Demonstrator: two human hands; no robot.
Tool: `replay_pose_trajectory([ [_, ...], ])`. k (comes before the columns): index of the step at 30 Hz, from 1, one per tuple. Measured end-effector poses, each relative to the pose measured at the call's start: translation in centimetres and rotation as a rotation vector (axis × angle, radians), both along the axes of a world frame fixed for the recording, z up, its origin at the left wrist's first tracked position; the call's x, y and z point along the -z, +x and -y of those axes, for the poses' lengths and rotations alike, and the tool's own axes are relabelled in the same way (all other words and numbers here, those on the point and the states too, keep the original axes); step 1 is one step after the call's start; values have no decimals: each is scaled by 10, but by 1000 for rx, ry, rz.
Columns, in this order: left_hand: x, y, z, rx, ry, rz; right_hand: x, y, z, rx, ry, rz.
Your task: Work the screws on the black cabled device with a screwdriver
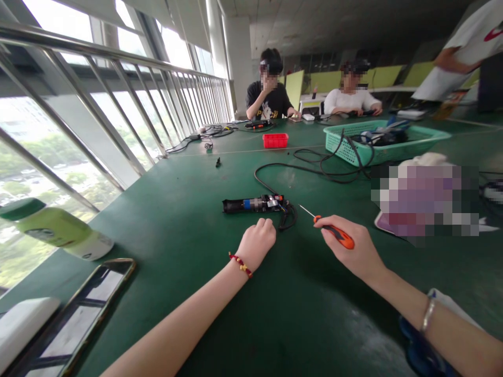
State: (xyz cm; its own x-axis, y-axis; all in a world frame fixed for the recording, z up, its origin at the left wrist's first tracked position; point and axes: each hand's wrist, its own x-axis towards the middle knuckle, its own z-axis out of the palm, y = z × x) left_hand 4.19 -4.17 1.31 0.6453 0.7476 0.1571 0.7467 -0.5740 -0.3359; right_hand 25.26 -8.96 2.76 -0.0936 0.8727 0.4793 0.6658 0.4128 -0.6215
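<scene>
My right hand [353, 251] grips an orange-handled screwdriver [334, 234], its thin metal shaft pointing up and left toward a black cylindrical device [255, 203]. That device lies on the green table [220, 293] with its casing open, showing blue and red parts, and a black cable [314, 170] runs from it. My left hand [257, 242] rests on the table as a closed fist just in front of the device, a red bead bracelet on the wrist. Nothing shows in its fingers.
A phone [84, 309] and a tilted green-and-white bottle [58, 230] lie at the near left by the window railing. A teal basket [377, 139] and a small red tray [275, 140] stand farther back. Two seated people and one standing person are at the far end.
</scene>
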Motion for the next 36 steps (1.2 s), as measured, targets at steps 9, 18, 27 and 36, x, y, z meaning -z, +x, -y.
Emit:
replay_pose_trajectory([
  [9, -2, -12, 0, 85, -15, 21, 4, -2, -3, -181, -185, 86],
  [18, 3, -15, -6, 29, -102, 290, -4, -2, -1, -284, -152, 98],
  [27, -9, -25, -29, -74, 8, 715, -3, -5, 3, -406, -203, 94],
  [36, -4, -13, -54, -47, -19, 886, -4, -3, 1, -418, -219, 96],
])
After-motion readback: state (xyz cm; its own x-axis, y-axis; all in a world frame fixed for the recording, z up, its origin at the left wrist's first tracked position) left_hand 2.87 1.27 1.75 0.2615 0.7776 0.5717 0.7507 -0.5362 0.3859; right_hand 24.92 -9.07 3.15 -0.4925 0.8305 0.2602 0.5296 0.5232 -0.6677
